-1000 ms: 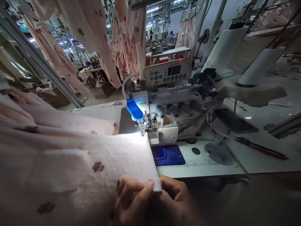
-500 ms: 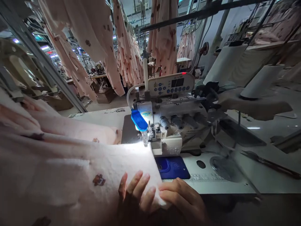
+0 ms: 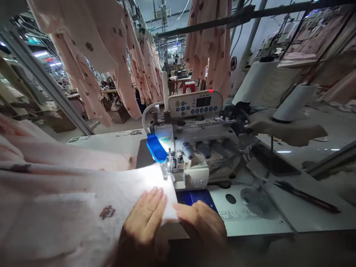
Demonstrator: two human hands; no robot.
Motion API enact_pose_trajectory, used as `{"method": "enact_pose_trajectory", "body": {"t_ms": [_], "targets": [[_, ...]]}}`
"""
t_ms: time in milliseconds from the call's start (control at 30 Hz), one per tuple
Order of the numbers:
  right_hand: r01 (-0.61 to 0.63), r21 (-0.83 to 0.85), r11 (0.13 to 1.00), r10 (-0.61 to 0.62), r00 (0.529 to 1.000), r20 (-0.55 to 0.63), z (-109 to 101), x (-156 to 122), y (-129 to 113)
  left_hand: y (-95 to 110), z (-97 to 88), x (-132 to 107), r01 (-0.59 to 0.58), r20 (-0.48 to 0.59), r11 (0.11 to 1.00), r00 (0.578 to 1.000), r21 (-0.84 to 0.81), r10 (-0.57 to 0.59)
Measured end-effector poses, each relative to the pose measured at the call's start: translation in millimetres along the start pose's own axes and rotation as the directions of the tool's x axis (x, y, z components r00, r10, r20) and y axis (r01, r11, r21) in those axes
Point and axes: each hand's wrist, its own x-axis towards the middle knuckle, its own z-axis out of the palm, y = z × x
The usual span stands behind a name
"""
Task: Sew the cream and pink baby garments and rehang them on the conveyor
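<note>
Pale pink fabric (image 3: pixel 69 207) with small brown prints spreads over the left of the machine table, its far edge under the presser foot of the overlock sewing machine (image 3: pixel 194 163). My left hand (image 3: pixel 147 215) lies flat on the cloth, fingers stretched toward the needle area. At the right-hand edge of the fabric my right hand (image 3: pixel 201 222) is closed, pinching that edge between thumb and fingers; its thumb is mostly hidden. A blue lamp head (image 3: pixel 157 148) lights the cloth brightly beside the needle.
Right of the machine lie tweezers (image 3: pixel 308 196) and a clear round dish (image 3: pixel 254 202). White thread cones (image 3: pixel 294 102) stand on a holder behind. A control panel (image 3: pixel 194 104) tops the machine. Pink printed garments (image 3: pixel 91 48) hang above, and a metal post (image 3: pixel 50 81) slants at left.
My left hand has turned from palm-up, curled fingers to lying flat on the fabric. The cloth's edge has moved up to the presser foot. The view has shifted slightly.
</note>
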Motion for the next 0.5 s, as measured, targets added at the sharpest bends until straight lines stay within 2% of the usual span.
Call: {"method": "enact_pose_trajectory", "body": {"t_ms": [133,233,300,400,500], "targets": [[0.083,0.114,0.99,-0.079,0.996,-0.032,8.7,6.5,10.9,-10.1,-5.1,5.7,0.038,0.116,0.999,0.992,0.005,-0.038],[0.084,0.177,0.981,-0.087,0.996,0.007,10.7,14.0,22.8,-19.6,-6.1,10.6,0.058,0.276,0.998,0.96,-0.004,-0.055],[0.081,0.198,0.977,-0.094,0.994,0.056,11.5,19.5,28.7,-26.9,-4.9,15.2,0.058,0.311,0.998,0.949,-0.015,-0.05],[0.091,0.172,0.981,-0.105,0.992,0.074,16.1,26.3,33.7,-38.7,-1.4,26.3,0.088,0.351,0.996,0.933,-0.02,-0.075],[0.041,0.049,0.998,-0.043,0.998,0.049,24.5,31.1,34.7,-48.9,2.5,42.1,0.151,0.462,0.988,0.877,-0.015,-0.127]]}}
